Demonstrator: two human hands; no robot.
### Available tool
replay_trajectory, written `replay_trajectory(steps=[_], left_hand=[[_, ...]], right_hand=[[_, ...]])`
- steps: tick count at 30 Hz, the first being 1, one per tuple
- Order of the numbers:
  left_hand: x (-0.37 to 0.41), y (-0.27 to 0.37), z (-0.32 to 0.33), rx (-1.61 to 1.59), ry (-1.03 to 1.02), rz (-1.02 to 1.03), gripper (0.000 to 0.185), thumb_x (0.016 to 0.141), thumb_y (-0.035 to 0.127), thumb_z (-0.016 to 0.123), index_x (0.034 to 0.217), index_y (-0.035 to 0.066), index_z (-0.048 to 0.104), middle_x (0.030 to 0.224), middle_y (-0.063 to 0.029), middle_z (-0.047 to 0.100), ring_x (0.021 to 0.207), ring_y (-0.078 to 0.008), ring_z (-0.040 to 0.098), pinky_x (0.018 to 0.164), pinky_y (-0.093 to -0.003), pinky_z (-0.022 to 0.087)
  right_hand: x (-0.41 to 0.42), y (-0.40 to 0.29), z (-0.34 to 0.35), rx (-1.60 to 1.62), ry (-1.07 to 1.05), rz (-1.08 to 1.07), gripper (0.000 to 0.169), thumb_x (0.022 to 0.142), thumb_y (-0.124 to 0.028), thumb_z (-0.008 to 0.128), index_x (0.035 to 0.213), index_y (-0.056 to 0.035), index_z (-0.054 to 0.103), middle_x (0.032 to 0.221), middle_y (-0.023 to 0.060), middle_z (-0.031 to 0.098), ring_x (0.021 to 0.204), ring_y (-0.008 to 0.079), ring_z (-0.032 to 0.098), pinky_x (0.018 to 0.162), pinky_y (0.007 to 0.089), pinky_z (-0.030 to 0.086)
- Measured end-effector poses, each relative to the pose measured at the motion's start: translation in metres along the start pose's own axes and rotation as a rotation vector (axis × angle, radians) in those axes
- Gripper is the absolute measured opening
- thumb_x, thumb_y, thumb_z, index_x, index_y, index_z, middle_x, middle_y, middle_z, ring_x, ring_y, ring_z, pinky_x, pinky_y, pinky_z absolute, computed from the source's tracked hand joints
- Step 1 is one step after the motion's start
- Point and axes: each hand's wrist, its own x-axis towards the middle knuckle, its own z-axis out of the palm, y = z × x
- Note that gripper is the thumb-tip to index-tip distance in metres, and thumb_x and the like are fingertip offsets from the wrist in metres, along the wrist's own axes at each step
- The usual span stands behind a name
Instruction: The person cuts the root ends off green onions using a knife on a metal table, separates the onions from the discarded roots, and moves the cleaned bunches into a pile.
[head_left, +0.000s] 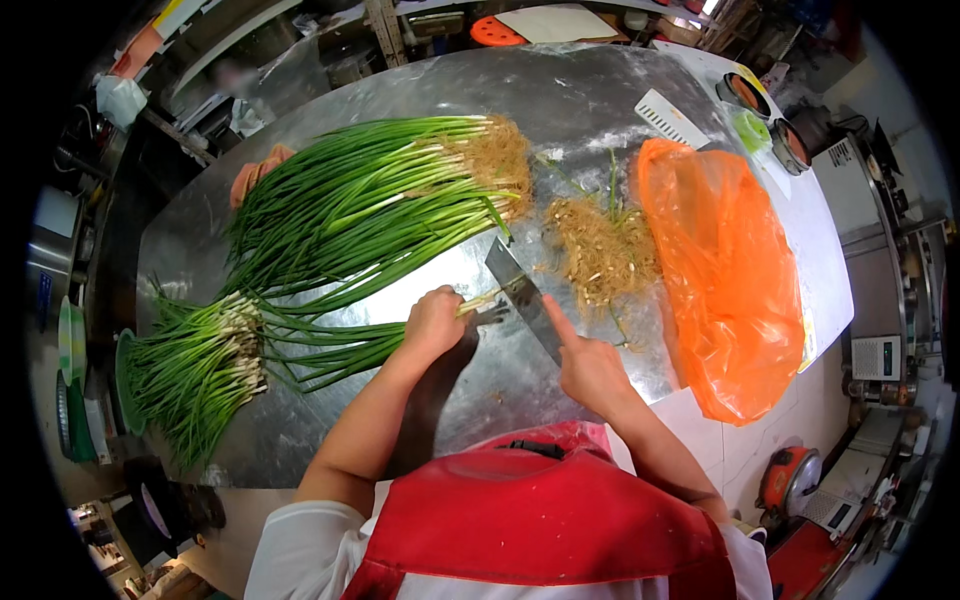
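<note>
My left hand (436, 321) is closed around a small bunch of green onions (367, 346), whose pale stalk ends stick out to the right. With my right hand (596, 371) I grip a cleaver (523, 300), index finger laid along the blade, which lies at those stalk ends. Beyond my hands a large pile of green onions (360, 202) lies with its brown roots toward the right. A heap of cut-off roots (600, 251) sits right of the cleaver. At the left, a pile of green onions with rootless white ends (199, 367) rests over a green plate (129, 382).
An orange plastic bag (724, 285) lies at the right of the metal table (480, 401). Behind it are a white slotted holder (670, 118) and round containers (791, 146) on a white board (821, 262). A pinkish cloth (257, 174) lies behind the large pile.
</note>
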Motion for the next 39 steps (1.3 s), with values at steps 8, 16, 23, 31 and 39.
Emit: replay_trajectory(steps=[8, 16, 23, 31, 39], left_hand=[[0.001, 0.002, -0.002, 0.01, -0.056, -0.05, 0.019, 0.072, 0.021, 0.063, 0.069, 0.002, 0.063, 0.076, -0.0146, 0.056, 0.071, -0.0347, 0.056, 0.064, -0.044, 0.046], [-0.003, -0.013, -0.019, -0.357, -0.184, -0.083, 0.019, 0.07, 0.017, 0.068, 0.071, -0.001, 0.063, 0.058, -0.0105, 0.059, 0.052, -0.0144, 0.053, 0.053, -0.0296, 0.043], [0.002, -0.021, -0.014, -0.415, -0.216, -0.175, 0.017, 0.071, 0.016, 0.068, 0.076, 0.001, 0.065, 0.06, -0.0075, 0.059, 0.054, -0.0122, 0.051, 0.053, -0.0284, 0.042], [-0.017, 0.021, -0.028, -0.159, 0.112, 0.145, 0.012, 0.068, 0.009, 0.067, 0.068, 0.001, 0.058, 0.07, -0.0111, 0.055, 0.063, -0.0316, 0.056, 0.055, -0.0374, 0.044], [-0.034, 0.04, -0.039, -0.238, 0.078, 0.241, 0.011, 0.065, 0.004, 0.062, 0.076, 0.005, 0.061, 0.078, -0.007, 0.056, 0.069, -0.0282, 0.058, 0.061, -0.0369, 0.047]], right_hand=[[-0.002, -0.003, -0.002, 0.015, -0.018, -0.008, 0.076, 0.075, -0.003, 0.051, 0.139, -0.0216, 0.014, 0.065, 0.0233, 0.057, 0.062, 0.0414, 0.056, 0.059, 0.0477, 0.043], [0.005, 0.019, -0.002, 0.06, 0.064, 0.107, 0.079, 0.074, -0.002, 0.051, 0.139, -0.0217, 0.012, 0.075, 0.0246, 0.06, 0.065, 0.0426, 0.056, 0.063, 0.0473, 0.045], [-0.008, 0.028, -0.017, 0.498, 0.085, 0.157, 0.076, 0.074, 0.004, 0.051, 0.139, -0.0183, 0.018, 0.118, 0.021, 0.052, 0.095, 0.0299, 0.059, 0.079, 0.0335, 0.046], [0.008, 0.079, 0.007, 0.36, 0.106, 0.307, 0.067, 0.076, -0.008, 0.059, 0.135, -0.0105, 0.028, 0.114, 0.0233, 0.051, 0.095, 0.0338, 0.056, 0.078, 0.0375, 0.045], [0.047, 0.009, 0.029, 0.525, 0.293, -0.391, 0.023, 0.072, -0.012, 0.066, 0.094, -0.0037, 0.063, 0.084, 0.0136, 0.062, 0.076, 0.0298, 0.058, 0.066, 0.035, 0.046]])
